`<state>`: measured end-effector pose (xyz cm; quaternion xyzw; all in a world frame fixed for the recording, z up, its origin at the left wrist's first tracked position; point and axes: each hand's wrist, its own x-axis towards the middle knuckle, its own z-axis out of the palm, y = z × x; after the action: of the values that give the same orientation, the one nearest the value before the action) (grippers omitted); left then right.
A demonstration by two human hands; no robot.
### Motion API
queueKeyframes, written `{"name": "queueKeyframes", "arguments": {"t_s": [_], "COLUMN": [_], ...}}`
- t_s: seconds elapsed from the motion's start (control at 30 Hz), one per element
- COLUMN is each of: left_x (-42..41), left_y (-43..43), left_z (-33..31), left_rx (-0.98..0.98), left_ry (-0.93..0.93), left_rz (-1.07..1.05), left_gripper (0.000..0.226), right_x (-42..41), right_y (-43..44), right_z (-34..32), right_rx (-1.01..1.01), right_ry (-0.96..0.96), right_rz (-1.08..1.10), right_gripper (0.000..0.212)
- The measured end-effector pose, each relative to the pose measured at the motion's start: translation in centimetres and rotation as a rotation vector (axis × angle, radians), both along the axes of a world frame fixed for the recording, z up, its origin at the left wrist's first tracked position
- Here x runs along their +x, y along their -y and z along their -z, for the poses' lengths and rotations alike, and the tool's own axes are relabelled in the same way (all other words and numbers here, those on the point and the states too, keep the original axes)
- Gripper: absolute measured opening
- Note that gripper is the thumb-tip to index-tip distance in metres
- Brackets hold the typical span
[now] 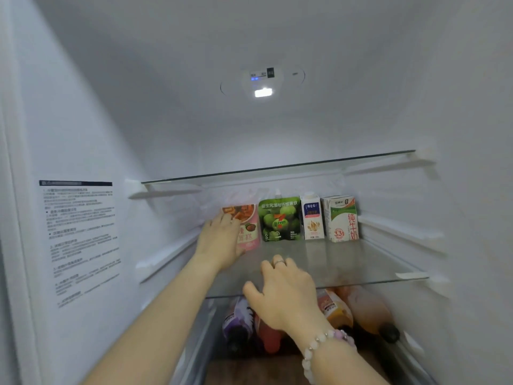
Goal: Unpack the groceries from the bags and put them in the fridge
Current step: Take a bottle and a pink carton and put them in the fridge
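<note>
View: looking into an open fridge [83, 107] from head height, white walls all around, both bare forearms reaching in.
Ceiling: a control panel [262, 75] with small blue lights and a lit white lamp [263, 93] just below it; its lettering is too blurred to read.
Left wall: a printed notice [80, 240] with a dark header bar and numbered paragraphs of small print, not legible.
Shelves: an upper glass shelf [277, 166], seen edge-on, and a middle glass shelf [347, 262] that carries four groceries in a row at the back.
Pink pouch [249, 232]: leftmost in the row, upright, a food photo at the top and red Chinese characters below, partly covered by the hand.
Green pouch [279, 219]: just beside the pink one, showing green fruit, the 7-Eleven logo, white Chinese text on top, "0" and "100" near the bottom.
Small white carton [312, 219]: next to the right, blue label, a grain picture.
Milk carton [342, 219]: rightmost, green and white, red "纯牛奶" and "3.3g".
Left hand [222, 240]: fingers wrapped around the pink pouch's left side, thumb at its lower edge, gripping it on the shelf.
Right hand [283, 290]: palm down, fingers loosely spread over the middle shelf's front edge, holding nothing; a ring [279, 263] on one finger, a pale bead bracelet [324, 345] on the wrist.
Below: bottles [337, 309] lying on their sides, purple, red and orange labels, unreadable through the glass.
</note>
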<state>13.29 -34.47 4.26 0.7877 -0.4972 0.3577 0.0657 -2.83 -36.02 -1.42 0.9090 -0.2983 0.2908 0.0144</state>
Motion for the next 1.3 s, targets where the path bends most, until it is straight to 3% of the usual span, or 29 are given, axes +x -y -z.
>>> {"name": "queueKeyframes", "arguments": {"t_s": [0.23,0.37,0.53,0.67,0.97,1.3], "left_x": [-4.3,-6.7,-10.1,-13.2,-19.6,-30.6], "left_y": [-6.5,-9.1,-11.5,-13.7,-22.5,-26.6], "left_z": [2.6,3.1,3.9,4.2,7.4,4.5], "left_rx": [-0.144,-0.160,-0.154,-0.124,-0.133,-0.077], "left_ry": [-0.204,-0.137,-0.117,-0.044,-0.039,-0.009], "left_rz": [-0.003,-0.016,-0.012,0.028,0.170,0.337], "left_gripper": [0.062,0.060,0.064,0.063,0.057,0.061], "right_x": [-2.0,-4.7,-8.3,-12.7,-21.7,-32.2], "right_y": [0.4,0.4,-1.9,-4.3,-14.3,-22.6], "right_z": [0.2,-0.8,-0.4,0.3,1.5,0.2], "right_rx": [-0.104,-0.203,-0.177,-0.189,-0.223,-0.261], "right_ry": [0.015,0.022,0.012,0.048,0.012,-0.004], "right_rz": [-0.081,-0.069,0.014,0.078,0.206,0.375], "right_gripper": [0.049,0.045,0.056,0.051,0.050,0.042]}}
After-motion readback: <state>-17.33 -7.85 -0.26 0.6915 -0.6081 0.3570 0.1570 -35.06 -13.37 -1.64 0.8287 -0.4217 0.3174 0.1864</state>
